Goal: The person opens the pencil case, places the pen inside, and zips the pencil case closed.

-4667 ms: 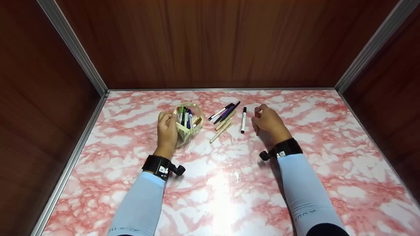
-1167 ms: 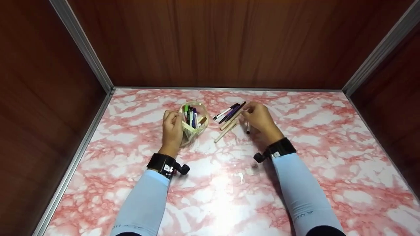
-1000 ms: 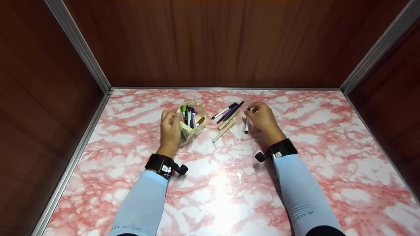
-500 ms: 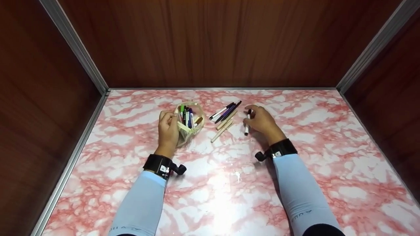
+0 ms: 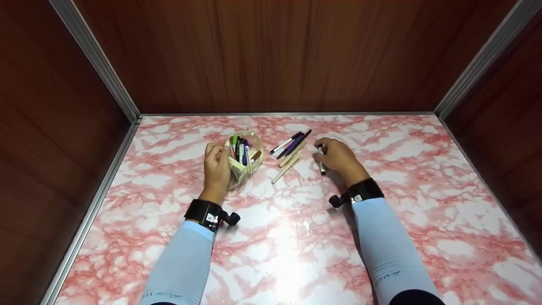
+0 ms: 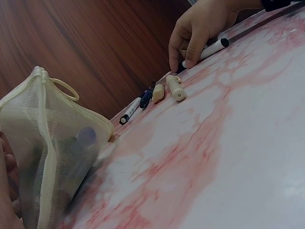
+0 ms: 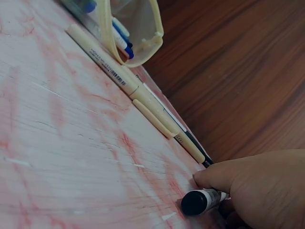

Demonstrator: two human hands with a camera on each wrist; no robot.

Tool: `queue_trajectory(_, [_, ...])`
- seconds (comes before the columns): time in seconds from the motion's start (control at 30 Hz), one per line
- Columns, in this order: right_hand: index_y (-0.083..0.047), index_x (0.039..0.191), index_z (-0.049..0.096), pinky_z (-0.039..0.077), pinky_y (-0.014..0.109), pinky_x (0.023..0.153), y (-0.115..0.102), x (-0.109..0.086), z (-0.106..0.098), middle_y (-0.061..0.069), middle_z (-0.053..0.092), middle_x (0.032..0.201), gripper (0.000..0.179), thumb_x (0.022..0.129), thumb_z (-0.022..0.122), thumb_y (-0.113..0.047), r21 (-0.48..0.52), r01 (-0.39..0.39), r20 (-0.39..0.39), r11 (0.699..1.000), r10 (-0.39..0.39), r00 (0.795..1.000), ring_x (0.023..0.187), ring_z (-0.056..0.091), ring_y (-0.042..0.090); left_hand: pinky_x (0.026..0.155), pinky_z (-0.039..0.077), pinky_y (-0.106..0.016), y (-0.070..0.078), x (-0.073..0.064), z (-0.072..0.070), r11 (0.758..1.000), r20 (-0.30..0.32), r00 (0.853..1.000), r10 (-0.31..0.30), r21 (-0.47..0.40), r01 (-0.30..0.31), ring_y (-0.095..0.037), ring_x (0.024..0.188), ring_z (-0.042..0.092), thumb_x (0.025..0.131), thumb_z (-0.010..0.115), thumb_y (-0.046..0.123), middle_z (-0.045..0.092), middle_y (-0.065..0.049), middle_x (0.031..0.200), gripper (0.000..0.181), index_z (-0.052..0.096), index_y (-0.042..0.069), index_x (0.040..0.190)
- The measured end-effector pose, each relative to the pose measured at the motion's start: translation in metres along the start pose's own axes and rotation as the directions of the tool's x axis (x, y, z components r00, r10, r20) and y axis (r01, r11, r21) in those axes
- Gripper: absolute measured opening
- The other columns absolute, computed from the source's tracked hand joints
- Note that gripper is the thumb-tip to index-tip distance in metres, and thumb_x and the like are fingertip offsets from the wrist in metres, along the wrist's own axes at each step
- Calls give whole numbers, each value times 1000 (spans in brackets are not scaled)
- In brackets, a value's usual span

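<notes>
My left hand point(image 5: 217, 167) grips the left rim of a cream mesh pencil pouch point(image 5: 238, 174), its mouth held open. Several pens and markers point(image 5: 242, 152) stand inside, with green, blue, white and brown parts showing. In the left wrist view the pouch's mesh wall point(image 6: 66, 143) and zip seam fill the left side. My right hand point(image 5: 338, 156) pinches a white marker with black ends point(image 5: 322, 165) between thumb and fingers, close over the table. Seen from the right wrist, the marker's black end point(image 7: 194, 203) points toward the camera, while the hand hides its other end.
Between the hands lie cream-coloured highlighters point(image 5: 286, 168), side by side with dark and purple pens point(image 5: 296, 145) and a white pen with black ends point(image 5: 283, 146). The pink marbled table point(image 5: 271, 237) is bounded by brown wood panels point(image 5: 271, 59) at the back and sides.
My right hand has come left from a red item, which no longer shows there, to the white marker. Its fingers have closed on the marker, which has turned slightly. My left hand keeps its grip.
</notes>
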State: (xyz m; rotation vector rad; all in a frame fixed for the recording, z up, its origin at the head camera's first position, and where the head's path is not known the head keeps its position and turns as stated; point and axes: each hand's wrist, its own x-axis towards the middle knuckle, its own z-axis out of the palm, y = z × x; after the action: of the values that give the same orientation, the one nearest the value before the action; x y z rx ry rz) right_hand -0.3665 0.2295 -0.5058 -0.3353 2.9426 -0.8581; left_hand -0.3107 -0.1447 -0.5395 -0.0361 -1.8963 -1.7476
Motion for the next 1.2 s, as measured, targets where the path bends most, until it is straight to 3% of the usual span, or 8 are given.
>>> queue_trajectory(0.27, [-10,149,70,54,51,95,-1,1,1,13,71,109,46,111,73,-35,-18,4,-5,1000,-4,1000,98,64,33,83,47,-20,-1,1,-1,1000,15,1000,-8,-7,8,-13,96,54,112,63,7,53,1,106,24,68,-5,92])
queue_trajectory(0.47, [-9,144,71,56,54,97,-1,2,2,18,74,113,41,107,73,-26,-1,-15,-51,1000,15,999,101,68,36,85,50,-20,-2,1,-1,1000,31,999,-27,4,27,-12,97,56,112,61,7,54,-1,108,22,67,-5,94])
queue_trajectory(0.63, [-8,143,68,56,58,106,1,4,2,19,79,107,39,107,69,-22,71,-38,-111,997,46,993,106,72,41,88,52,-21,-3,1,-2,999,39,999,-35,9,35,-13,98,58,113,61,9,56,-2,112,23,67,-3,95])
queue_trajectory(0.73, [-7,147,65,56,53,106,3,6,3,17,79,100,43,107,66,-20,144,-53,-146,988,74,986,103,74,37,88,50,-20,-2,1,-3,1000,37,999,-24,11,24,-12,97,58,113,61,8,57,-3,111,23,68,-4,95])
queue_trajectory(0.83, [-7,155,60,60,42,89,3,8,3,13,75,96,51,105,65,-15,263,-64,-164,963,110,980,86,73,27,86,49,-20,-1,1,-3,1000,30,999,-12,17,11,-12,96,57,112,62,8,58,-5,110,22,68,-5,96])
queue_trajectory(0.97, [-5,164,52,59,28,64,-1,9,1,9,71,96,60,106,65,-11,437,-57,-161,897,141,977,68,69,16,87,50,-20,-1,1,-3,1000,27,1000,-11,26,10,-13,98,57,112,62,8,58,-6,111,22,68,-5,95])
queue_trajectory(1.2, [-5,165,52,64,31,68,-19,8,-3,2,71,92,63,104,70,-8,600,-62,-146,798,184,972,75,73,22,93,50,-22,1,0,-1,999,36,999,-16,34,15,-14,105,57,112,62,8,58,-6,110,22,68,-5,95])
